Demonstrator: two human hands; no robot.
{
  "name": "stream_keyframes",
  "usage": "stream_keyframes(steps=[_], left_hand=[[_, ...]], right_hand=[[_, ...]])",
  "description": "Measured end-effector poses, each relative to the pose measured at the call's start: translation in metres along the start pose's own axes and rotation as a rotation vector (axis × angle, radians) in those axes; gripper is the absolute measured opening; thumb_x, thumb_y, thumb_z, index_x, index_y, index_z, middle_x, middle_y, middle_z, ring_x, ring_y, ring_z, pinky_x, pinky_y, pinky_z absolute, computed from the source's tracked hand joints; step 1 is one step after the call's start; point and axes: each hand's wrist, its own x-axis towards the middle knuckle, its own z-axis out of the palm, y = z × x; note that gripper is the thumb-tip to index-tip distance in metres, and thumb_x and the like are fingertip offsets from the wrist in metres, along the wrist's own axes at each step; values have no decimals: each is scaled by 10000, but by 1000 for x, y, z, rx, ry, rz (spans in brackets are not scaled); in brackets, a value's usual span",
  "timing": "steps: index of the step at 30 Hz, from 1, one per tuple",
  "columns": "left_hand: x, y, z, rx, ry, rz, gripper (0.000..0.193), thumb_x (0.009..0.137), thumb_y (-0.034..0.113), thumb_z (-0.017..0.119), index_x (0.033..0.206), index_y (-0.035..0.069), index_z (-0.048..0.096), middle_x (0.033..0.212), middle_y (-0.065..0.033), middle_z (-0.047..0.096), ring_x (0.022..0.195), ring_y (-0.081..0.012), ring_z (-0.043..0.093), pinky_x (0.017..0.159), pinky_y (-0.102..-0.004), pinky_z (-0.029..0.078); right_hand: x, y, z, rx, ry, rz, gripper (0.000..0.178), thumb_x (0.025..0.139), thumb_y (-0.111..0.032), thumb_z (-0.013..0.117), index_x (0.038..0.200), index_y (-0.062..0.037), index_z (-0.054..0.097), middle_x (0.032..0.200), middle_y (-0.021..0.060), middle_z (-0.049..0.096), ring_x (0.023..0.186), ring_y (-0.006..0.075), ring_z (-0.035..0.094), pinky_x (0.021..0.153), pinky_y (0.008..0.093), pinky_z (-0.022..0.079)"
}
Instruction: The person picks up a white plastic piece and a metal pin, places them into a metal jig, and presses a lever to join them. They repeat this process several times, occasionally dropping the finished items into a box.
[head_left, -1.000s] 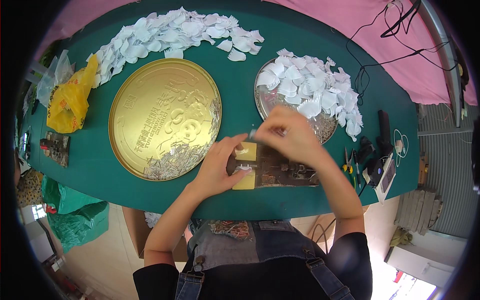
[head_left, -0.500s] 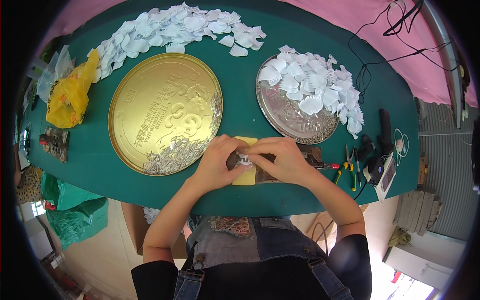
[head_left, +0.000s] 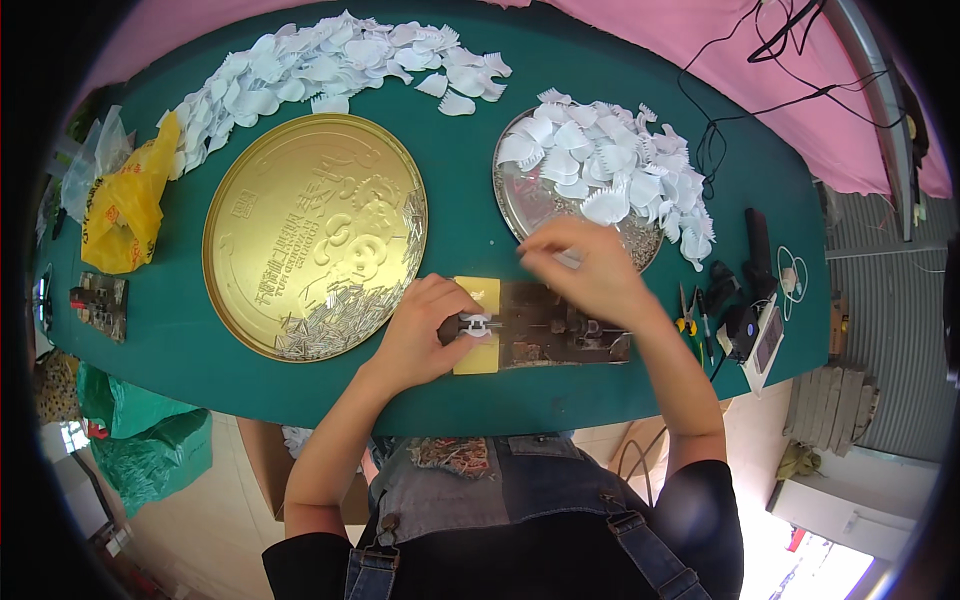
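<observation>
My left hand [head_left: 428, 325] is closed round a small white plastic piece [head_left: 476, 326], pressing it at the left end of a dark metal jig [head_left: 545, 350]. Under the fingers lies a yellow pad [head_left: 476, 366]. My right hand [head_left: 590, 268] hovers above the jig's far side, beside the silver round tray [head_left: 517, 190]. Its fingers are drawn together; whatever they hold is too small or hidden to name. White toothed plastic pieces [head_left: 610, 165] are heaped on that tray and over its right rim, with small metal parts [head_left: 640, 240] near its front edge.
A gold round tray [head_left: 270, 210] holds many thin metal pins [head_left: 335, 325]. Another pile of white pieces [head_left: 300, 65] spreads along the far side. A yellow bag [head_left: 130, 215] and a second jig [head_left: 98, 305] lie left; pliers [head_left: 686, 315], a pen and cables lie right.
My right hand has left the white piece and moved up and right toward the silver tray, uncovering the jig. My left hand stays at the piece. The whole view has shifted slightly.
</observation>
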Motion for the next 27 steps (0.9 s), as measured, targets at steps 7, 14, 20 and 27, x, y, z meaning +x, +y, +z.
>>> stream_keyframes(steps=[7, 14, 20, 27], left_hand=[[2, 2, -1, 7, -15, 27, 240, 724, 132, 789, 923, 50, 684, 901, -72, 660, 865, -271, 573, 809, -375, 458], [2, 3, 1, 5, -1, -3, 219, 747, 154, 770, 930, 84, 671, 893, -51, 651, 883, -267, 562, 836, -381, 443], [1, 0, 0, 14, -9, 27, 298, 701, 121, 798, 964, 57, 672, 944, -80, 666, 878, -282, 580, 818, -378, 460], [2, 1, -1, 14, -30, 5, 293, 706, 122, 801, 963, 64, 673, 945, -79, 665, 898, -285, 582, 826, -379, 460]], right_hand=[[6, 52, -46, -382, 32, 326, 169, 808, -221, 714, 899, -81, 736, 927, 82, 711, 820, 263, 686, 762, 377, 532], [16, 57, -21, -418, 32, 226, 172, 781, -225, 720, 864, -74, 733, 840, 100, 707, 814, 289, 682, 765, 400, 527], [13, 66, -30, -321, 40, 293, 158, 793, -211, 706, 857, -68, 724, 813, 91, 715, 741, 247, 685, 691, 377, 533], [3, 62, -38, -30, 248, 251, 171, 794, -139, 744, 942, -57, 726, 877, 49, 735, 699, 137, 649, 664, 272, 521]])
